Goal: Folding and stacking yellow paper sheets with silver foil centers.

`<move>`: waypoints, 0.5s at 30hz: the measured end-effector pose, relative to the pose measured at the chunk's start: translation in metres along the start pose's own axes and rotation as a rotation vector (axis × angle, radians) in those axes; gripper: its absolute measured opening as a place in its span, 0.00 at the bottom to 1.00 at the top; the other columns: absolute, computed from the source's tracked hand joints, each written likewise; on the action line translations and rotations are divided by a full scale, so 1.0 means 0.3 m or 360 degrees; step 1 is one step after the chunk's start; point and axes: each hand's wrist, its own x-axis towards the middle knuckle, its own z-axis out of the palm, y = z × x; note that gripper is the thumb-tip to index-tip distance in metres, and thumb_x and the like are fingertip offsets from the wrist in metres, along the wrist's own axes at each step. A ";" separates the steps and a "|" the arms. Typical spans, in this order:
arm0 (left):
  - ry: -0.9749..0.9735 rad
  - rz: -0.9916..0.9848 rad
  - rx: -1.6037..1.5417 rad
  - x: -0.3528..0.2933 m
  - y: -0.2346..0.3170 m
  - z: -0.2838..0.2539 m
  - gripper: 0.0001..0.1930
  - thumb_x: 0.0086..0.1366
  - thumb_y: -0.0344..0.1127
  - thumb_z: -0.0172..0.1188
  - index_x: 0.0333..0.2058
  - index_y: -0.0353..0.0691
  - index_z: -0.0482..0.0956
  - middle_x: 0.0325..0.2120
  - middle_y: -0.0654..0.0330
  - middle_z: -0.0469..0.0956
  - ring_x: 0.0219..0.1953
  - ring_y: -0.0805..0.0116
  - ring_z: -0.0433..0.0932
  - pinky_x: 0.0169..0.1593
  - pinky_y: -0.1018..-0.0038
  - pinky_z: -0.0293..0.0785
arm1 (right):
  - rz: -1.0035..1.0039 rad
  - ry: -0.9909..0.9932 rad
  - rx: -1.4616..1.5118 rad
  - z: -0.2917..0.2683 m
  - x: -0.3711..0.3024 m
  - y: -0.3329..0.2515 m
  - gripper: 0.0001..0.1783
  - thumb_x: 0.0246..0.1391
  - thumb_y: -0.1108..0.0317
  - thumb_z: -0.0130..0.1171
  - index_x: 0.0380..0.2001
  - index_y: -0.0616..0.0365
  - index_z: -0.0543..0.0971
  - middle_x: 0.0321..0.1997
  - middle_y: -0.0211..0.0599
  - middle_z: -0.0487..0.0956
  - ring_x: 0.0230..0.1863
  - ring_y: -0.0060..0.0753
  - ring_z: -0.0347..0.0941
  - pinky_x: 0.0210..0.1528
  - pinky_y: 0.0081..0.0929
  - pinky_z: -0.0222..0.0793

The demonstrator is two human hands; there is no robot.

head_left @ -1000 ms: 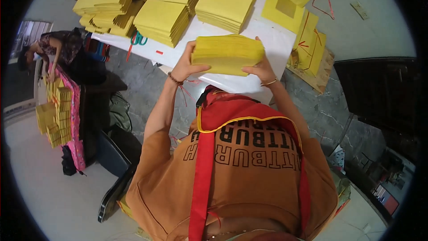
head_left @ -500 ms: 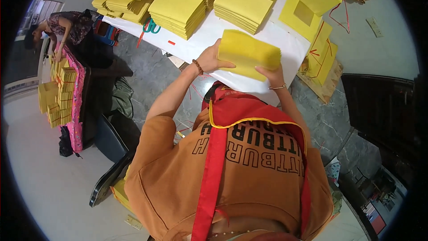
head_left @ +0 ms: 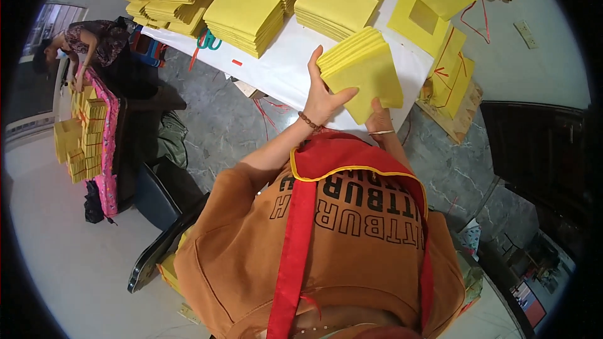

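Between my two hands is a bundle of folded yellow paper sheets (head_left: pixel 367 78), tilted, its layered edges fanned at the upper left. My left hand (head_left: pixel 325 99) grips the bundle's left side, thumb across the front face and index finger stretched up along the edge. At the lower edge my right hand (head_left: pixel 379 118) holds on with its thumb in front; its other fingers are hidden behind the paper. Just beyond, a neat pile of yellow sheets (head_left: pixel 336 5) lies on the white-covered table (head_left: pixel 276 72).
More yellow piles (head_left: pixel 244 16) fill the table's far side. Green-handled scissors (head_left: pixel 209 40) lie at its left edge. An opened yellow packet (head_left: pixel 418 22) with red string sits on the right. At far left a person (head_left: pixel 94 41) bends over tied yellow bundles (head_left: pixel 94 125). A black chair (head_left: pixel 160 198) stands at left.
The bundle has turned from lying nearly level to a steep tilt, showing its layered edges. My left hand has shifted lower with its index finger raised; my right hand has moved under the lower edge.
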 end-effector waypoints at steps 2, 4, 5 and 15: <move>-0.0033 0.0007 0.0042 0.012 0.021 -0.009 0.55 0.43 0.26 0.68 0.61 0.42 0.32 0.49 0.50 0.63 0.52 0.62 0.65 0.54 0.67 0.63 | -0.0099 -0.0155 -0.0118 -0.028 0.018 -0.010 0.39 0.45 0.64 0.62 0.59 0.53 0.56 0.58 0.32 0.62 0.58 0.34 0.60 0.57 0.32 0.59; -0.0315 0.0224 0.0355 0.029 0.041 -0.032 0.56 0.42 0.27 0.69 0.61 0.42 0.32 0.47 0.50 0.65 0.51 0.62 0.67 0.52 0.67 0.66 | -0.0197 -0.0301 -0.0241 -0.071 0.028 -0.047 0.42 0.43 0.66 0.64 0.60 0.53 0.54 0.58 0.32 0.61 0.59 0.35 0.58 0.60 0.34 0.56; -0.0295 0.0225 0.0352 0.033 0.048 -0.053 0.56 0.42 0.27 0.69 0.61 0.42 0.32 0.47 0.50 0.65 0.51 0.62 0.67 0.52 0.67 0.66 | -0.0221 -0.0288 -0.0470 -0.081 0.036 -0.081 0.47 0.38 0.67 0.66 0.61 0.53 0.52 0.60 0.34 0.59 0.61 0.36 0.55 0.61 0.35 0.52; -0.0598 0.0267 0.0859 0.073 -0.120 -0.114 0.55 0.40 0.38 0.72 0.60 0.38 0.41 0.52 0.44 0.62 0.54 0.53 0.64 0.56 0.67 0.61 | -0.0798 -0.0573 -0.1651 -0.005 0.114 -0.179 0.57 0.27 0.64 0.74 0.61 0.58 0.51 0.64 0.40 0.53 0.64 0.35 0.48 0.63 0.32 0.45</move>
